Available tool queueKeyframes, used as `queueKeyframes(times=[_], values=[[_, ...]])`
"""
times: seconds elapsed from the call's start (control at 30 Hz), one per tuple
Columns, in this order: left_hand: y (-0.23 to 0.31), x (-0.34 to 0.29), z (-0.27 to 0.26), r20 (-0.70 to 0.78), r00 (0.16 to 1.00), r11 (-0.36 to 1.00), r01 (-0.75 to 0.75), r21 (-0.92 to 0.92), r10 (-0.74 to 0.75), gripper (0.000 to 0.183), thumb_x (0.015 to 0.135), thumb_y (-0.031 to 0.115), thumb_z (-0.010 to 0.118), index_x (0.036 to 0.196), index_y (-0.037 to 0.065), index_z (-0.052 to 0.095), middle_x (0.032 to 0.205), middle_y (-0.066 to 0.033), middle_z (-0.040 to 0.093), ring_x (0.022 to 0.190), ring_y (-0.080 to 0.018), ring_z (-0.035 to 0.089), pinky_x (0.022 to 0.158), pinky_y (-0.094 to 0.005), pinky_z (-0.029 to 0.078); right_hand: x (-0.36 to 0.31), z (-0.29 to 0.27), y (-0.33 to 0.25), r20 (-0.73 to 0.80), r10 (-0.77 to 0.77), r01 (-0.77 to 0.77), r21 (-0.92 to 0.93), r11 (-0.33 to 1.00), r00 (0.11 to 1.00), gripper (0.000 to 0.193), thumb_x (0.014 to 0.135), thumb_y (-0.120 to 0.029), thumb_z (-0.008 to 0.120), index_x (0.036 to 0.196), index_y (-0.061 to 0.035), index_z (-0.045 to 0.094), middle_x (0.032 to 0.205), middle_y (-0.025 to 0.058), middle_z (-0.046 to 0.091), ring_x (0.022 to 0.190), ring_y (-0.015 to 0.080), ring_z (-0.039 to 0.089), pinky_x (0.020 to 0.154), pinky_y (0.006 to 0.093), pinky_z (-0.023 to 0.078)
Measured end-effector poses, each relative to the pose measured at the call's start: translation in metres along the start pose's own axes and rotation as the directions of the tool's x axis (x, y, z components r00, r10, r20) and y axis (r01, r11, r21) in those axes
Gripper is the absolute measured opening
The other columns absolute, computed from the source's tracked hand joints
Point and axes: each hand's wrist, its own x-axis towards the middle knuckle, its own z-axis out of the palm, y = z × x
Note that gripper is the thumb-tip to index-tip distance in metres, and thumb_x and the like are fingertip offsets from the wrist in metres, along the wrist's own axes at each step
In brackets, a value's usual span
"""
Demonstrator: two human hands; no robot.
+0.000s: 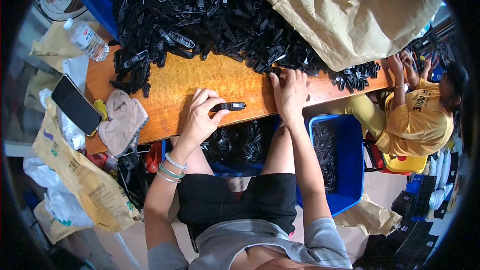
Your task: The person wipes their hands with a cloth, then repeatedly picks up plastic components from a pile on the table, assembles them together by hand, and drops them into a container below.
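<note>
Between the thumb and fingers of my left hand [201,113] is a narrow black plastic part [235,105], held just over the wooden table [182,77]. My right hand [292,95] is at the near edge of a big heap of black plastic parts [225,20]. Its fingers are bent and its thumb is down by the loose pieces. Something dark shows at those fingertips, but I cannot make out whether it is a separate part in the grip.
Brown paper sacking [350,15] covers the heap's right side. On the left are a water bottle [89,40], a phone [75,104] and a pinkish cloth [122,120]. A blue bin [352,170] of parts stands right of my legs. A co-worker in yellow [417,115] sits at the right.
</note>
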Motion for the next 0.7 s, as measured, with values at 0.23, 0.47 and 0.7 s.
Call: queueKeyframes(times=[0.23, 0.47, 0.7], values=[[0.001, 0.001, -0.002, 0.048, 0.999, 1.0, -0.001, -0.024, 0.002, 0.023, 0.07, 0.003, 0.077, 0.091, 0.0, 0.07, 0.092, -0.0098, 0.058, 0.09, -0.0264, 0.053, 0.08, -0.035, 0.046, -0.011, -0.012, 0.003, -0.039, -0.107, 0.111, 0.137, 0.984, 0.994, 0.021, 0.078, -0.015, 0.072, 0.096, -0.0061, 0.066, 0.099, 0.011, 0.061, 0.102, 0.0294, 0.053, 0.085, 0.0446, 0.037], [-0.001, 0.0, -0.002, 0.062, 0.998, 0.999, 0.009, -0.045, -0.006, 0.02, 0.074, 0.004, 0.074, 0.092, -0.001, 0.07, 0.091, -0.0098, 0.057, 0.089, -0.0256, 0.053, 0.081, -0.0353, 0.046, -0.036, -0.043, -0.028, 0.29, -0.304, 0.009, 0.711, 0.703, 0.908, 0.017, 0.081, -0.005, 0.071, 0.097, 0.0009, 0.066, 0.083, 0.0156, 0.063, 0.075, 0.0304, 0.062, 0.069, 0.0365, 0.048], [0.001, 0.003, -0.002, 0.111, 0.994, 1.0, 0.025, -0.017, -0.022, 0.022, 0.073, 0.003, 0.074, 0.094, -0.001, 0.071, 0.09, -0.0092, 0.059, 0.09, -0.0252, 0.053, 0.081, -0.0346, 0.046, -0.041, -0.032, -0.026, 0.409, -0.275, -0.12, 0.717, 0.687, 0.87, 0.022, 0.077, -0.005, 0.074, 0.096, 0.0035, 0.069, 0.084, 0.0145, 0.063, 0.078, 0.0304, 0.062, 0.072, 0.0365, 0.048]])
